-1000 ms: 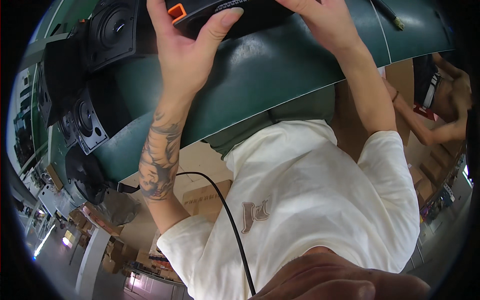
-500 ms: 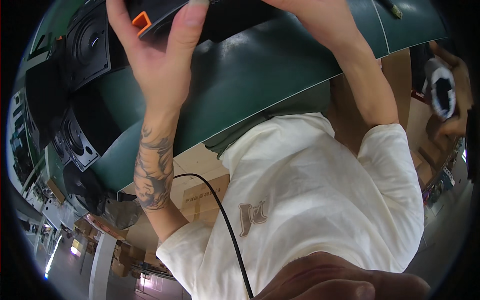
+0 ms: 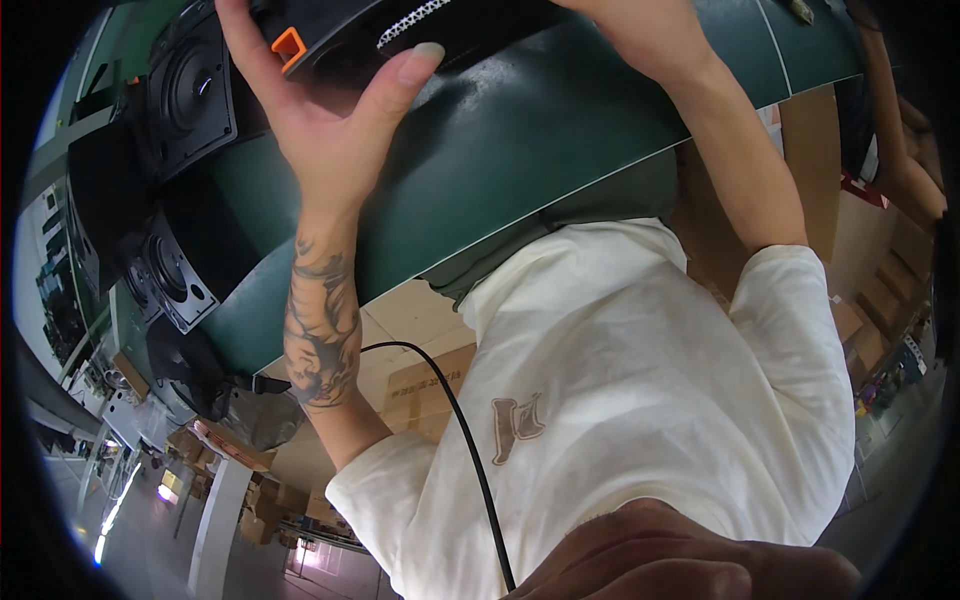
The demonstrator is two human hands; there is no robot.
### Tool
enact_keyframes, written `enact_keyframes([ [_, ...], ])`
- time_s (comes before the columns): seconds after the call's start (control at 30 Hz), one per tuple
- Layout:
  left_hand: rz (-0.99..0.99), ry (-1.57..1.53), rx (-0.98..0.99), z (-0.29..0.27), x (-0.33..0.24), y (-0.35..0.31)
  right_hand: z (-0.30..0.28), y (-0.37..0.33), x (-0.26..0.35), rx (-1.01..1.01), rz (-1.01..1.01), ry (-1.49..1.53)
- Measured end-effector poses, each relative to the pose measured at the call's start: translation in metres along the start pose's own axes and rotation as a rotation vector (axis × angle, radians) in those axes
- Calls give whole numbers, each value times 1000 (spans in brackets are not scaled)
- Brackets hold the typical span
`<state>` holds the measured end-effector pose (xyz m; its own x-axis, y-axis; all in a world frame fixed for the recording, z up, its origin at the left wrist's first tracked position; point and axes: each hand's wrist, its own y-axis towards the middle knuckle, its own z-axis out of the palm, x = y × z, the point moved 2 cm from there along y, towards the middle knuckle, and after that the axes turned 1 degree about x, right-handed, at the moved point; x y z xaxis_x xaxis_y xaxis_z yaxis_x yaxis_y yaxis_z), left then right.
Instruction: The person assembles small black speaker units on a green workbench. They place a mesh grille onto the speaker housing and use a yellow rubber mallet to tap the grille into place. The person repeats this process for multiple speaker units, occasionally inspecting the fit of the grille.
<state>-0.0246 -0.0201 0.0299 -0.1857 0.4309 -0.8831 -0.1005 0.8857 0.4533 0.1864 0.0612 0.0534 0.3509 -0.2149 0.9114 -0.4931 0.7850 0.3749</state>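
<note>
A black housing (image 3: 345, 52) lies at the top edge of the picture, over the green worktop, partly cut off. It carries an orange clip (image 3: 288, 48) at its left end and a white zigzag strip (image 3: 412, 22) on its face. My left hand (image 3: 328, 125) grips its left end, thumb stretched along the near side and fingers reaching beyond the picture's top. At the right end, my right hand (image 3: 645, 35) touches the housing or sits close against it; its fingers are out of view.
Black loudspeakers (image 3: 190, 85) stand on the worktop's (image 3: 520, 150) left, another speaker (image 3: 172, 268) nearer its edge. A black cable (image 3: 455, 410) hangs before my shirt. Cardboard boxes (image 3: 430, 385) are below the worktop. A co-worker's arm (image 3: 895, 110) shows at far right.
My left thumb has moved down off the housing's face, and the white zigzag strip now shows. The view has shifted slightly. The co-worker's hands and the pale-rimmed object have left their earlier place.
</note>
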Motion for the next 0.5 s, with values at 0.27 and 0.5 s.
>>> enact_keyframes([
  [0.27, 30, 238, -152, 5, -16, 7, 6, 2, 18, -84, -86, -388],
  [0.5, -494, -293, -120, 6, -33, 5, 2, 17, 17, -31, -275, -543],
])
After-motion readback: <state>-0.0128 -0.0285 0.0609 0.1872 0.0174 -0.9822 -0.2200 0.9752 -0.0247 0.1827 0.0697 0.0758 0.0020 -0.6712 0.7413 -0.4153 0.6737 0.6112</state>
